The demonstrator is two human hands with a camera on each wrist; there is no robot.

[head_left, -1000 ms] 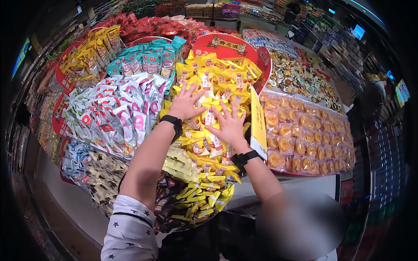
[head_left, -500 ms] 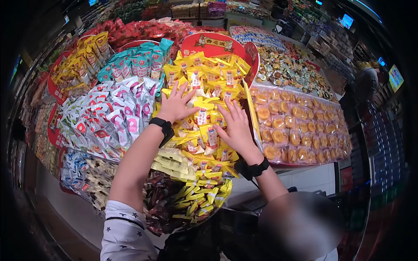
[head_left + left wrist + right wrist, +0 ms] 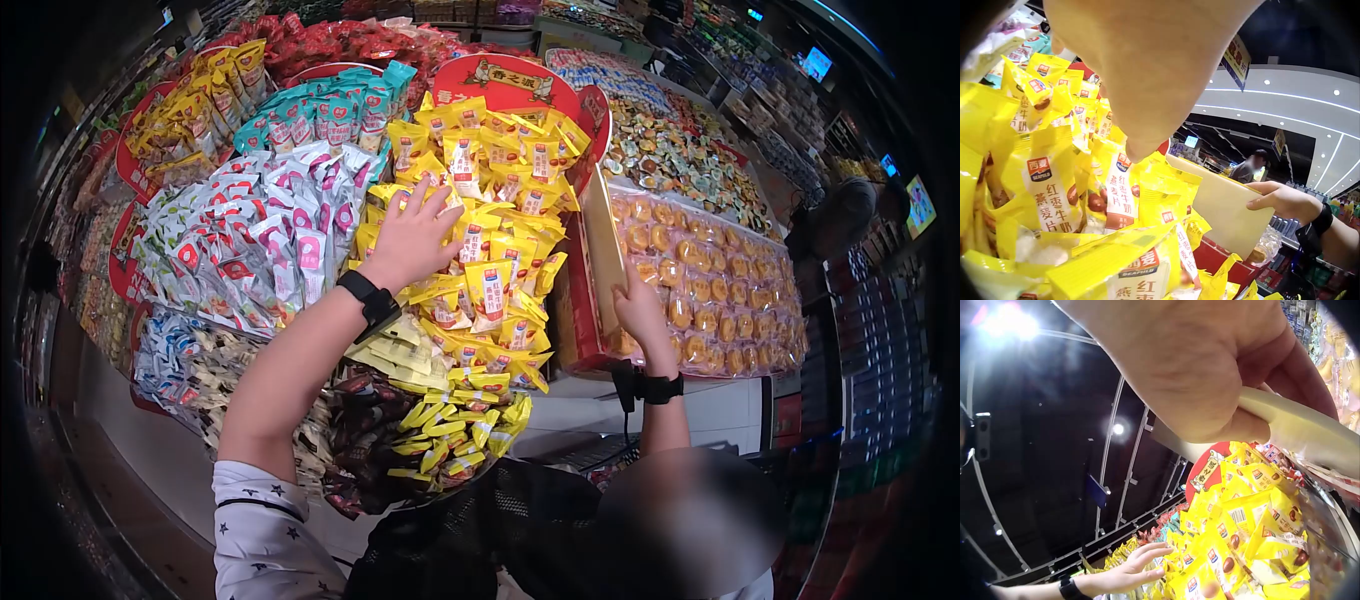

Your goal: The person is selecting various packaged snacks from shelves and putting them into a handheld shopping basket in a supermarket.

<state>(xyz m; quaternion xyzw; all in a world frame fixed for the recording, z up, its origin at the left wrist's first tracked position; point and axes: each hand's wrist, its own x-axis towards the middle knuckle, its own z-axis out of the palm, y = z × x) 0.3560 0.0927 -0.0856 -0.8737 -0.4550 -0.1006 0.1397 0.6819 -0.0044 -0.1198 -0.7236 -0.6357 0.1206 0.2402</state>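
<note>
My left hand (image 3: 415, 240) rests on a heap of yellow oat-flake packets (image 3: 490, 295), its fingers spread. In the left wrist view that hand hangs over upright packets (image 3: 1047, 181) printed with red dates. To the right, my right hand (image 3: 645, 310) pinches the edge of a flat sign board (image 3: 603, 250). The right wrist view has the thumb on one face of this pale board (image 3: 1310, 434) and the other fingers behind it. The board stands along the right side of the yellow heap, beside a red bin wall (image 3: 575, 310).
White packets (image 3: 230, 240) and teal packets (image 3: 330, 110) lie left of the yellow heap. Wrapped round pastries (image 3: 715, 290) fill a tray at the right. Dark packets (image 3: 370, 440) lie in front, and a red rounded sign (image 3: 510, 80) rises behind.
My right hand has left the yellow packets, moved right and taken hold of the sign board, which now stands tilted differently. The left hand stays on the packets.
</note>
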